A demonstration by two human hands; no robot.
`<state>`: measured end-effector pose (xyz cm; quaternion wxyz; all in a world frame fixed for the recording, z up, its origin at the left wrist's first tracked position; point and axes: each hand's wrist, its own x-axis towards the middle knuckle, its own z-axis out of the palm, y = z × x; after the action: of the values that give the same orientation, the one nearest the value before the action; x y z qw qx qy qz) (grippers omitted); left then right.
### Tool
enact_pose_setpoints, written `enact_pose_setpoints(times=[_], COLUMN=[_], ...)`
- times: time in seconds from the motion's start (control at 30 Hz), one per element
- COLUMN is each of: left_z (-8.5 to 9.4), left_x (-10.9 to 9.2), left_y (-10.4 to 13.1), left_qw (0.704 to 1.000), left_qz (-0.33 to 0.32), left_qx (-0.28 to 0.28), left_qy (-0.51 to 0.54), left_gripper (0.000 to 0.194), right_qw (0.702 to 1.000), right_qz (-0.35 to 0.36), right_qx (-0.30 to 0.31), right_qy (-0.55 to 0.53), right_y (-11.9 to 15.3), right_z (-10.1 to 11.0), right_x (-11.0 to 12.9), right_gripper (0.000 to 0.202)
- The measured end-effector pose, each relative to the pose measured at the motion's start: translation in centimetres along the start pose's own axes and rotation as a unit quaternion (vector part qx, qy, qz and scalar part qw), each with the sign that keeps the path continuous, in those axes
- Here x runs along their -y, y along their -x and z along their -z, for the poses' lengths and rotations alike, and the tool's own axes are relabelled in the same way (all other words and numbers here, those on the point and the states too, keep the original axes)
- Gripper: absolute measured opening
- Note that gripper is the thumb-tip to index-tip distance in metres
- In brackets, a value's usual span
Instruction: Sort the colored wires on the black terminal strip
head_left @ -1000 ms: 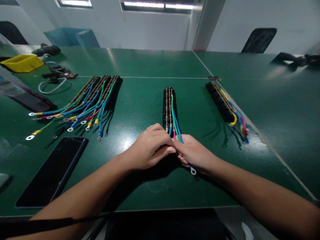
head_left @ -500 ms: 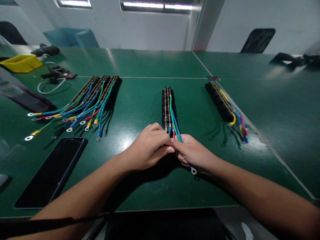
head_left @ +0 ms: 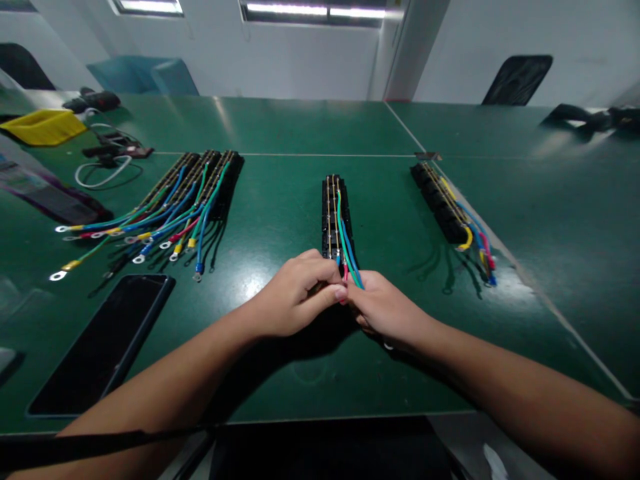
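Note:
A long black terminal block (head_left: 334, 213) with brass strips lies on the green table at the centre, its near end reaching my hands. Green and blue wires (head_left: 350, 257) run from it into my right hand (head_left: 387, 300), whose fingers are closed around them. My left hand (head_left: 303, 293) is closed in a pinch at the near end, thumb and index finger on a short red wire (head_left: 345, 272). The hands touch at their fingertips. Most of the wire ends are hidden by my fingers; one ring terminal (head_left: 389, 345) peeks out below my right hand.
Several wired terminal blocks (head_left: 200, 177) lie at the left, ring-ended wires towards me. Another wired block (head_left: 440, 203) lies at the right. A phone (head_left: 103, 347) is near the left front edge. A yellow bin (head_left: 44, 128) and white cable (head_left: 103, 183) sit farther back.
My left thumb and index finger have shifted slightly and show more of a pinch. The terminal block has moved slightly left. The ring terminal below my right hand is now mostly hidden.

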<state>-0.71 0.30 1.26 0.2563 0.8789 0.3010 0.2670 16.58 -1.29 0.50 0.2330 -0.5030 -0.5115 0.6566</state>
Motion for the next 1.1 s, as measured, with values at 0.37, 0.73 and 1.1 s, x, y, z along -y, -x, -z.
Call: enact_pose_setpoints(times=[0.37,0.73,1.1], left_z=[-0.47,-0.28,-0.29], left_x=[0.17,0.2,0.17], left_y=[-0.01,0.25,0.24], left_qw=[0.999,0.999,0.998], left_qz=[-0.031,-0.027,-0.043], left_qx=[-0.006,-0.02,-0.046], left_qy=[-0.018,-0.003,-0.024], left_gripper=[0.02,0.019,0.018], right_qw=[0.999,1.0,0.998], right_qz=[0.01,0.013,0.039], right_qx=[0.019,0.012,-0.007], right_qy=[-0.03,0.012,0.045], right_y=[0.01,-0.11,0.13], right_z=[0.05,0.3,0.31], right_x=[-0.06,-0.13,0.2], right_gripper=[0.021,0.022,0.022])
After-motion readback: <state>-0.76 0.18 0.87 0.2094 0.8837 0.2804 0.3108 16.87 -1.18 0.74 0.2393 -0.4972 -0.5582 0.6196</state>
